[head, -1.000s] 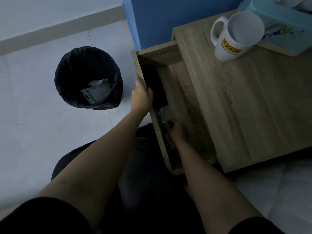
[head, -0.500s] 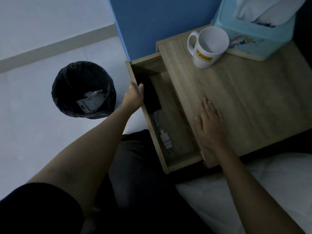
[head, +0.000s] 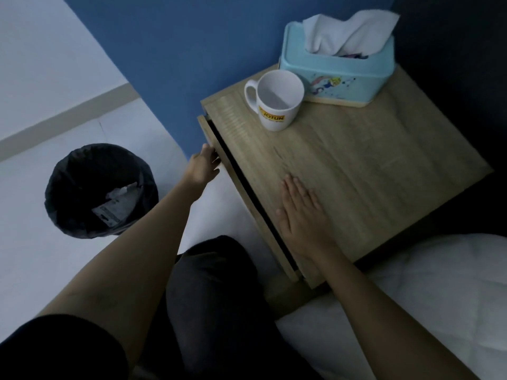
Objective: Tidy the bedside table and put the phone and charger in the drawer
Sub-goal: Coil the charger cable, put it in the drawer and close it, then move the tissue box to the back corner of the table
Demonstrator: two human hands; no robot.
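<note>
Drawer (head: 211,138) is seen almost shut under the table (head: 370,171) top, a dark slit showing; its stiff wooden front is pressed by the left hand (head: 204,167), fingers loosely open; the right hand (head: 301,212) is laid flat, open, on top; phone and charger cannot be seen.

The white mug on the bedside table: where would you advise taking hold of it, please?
Grip the white mug by its handle, coming from the wall side. It stands upright with the loop pointing left, clear of the tissue box on its other side.
</note>
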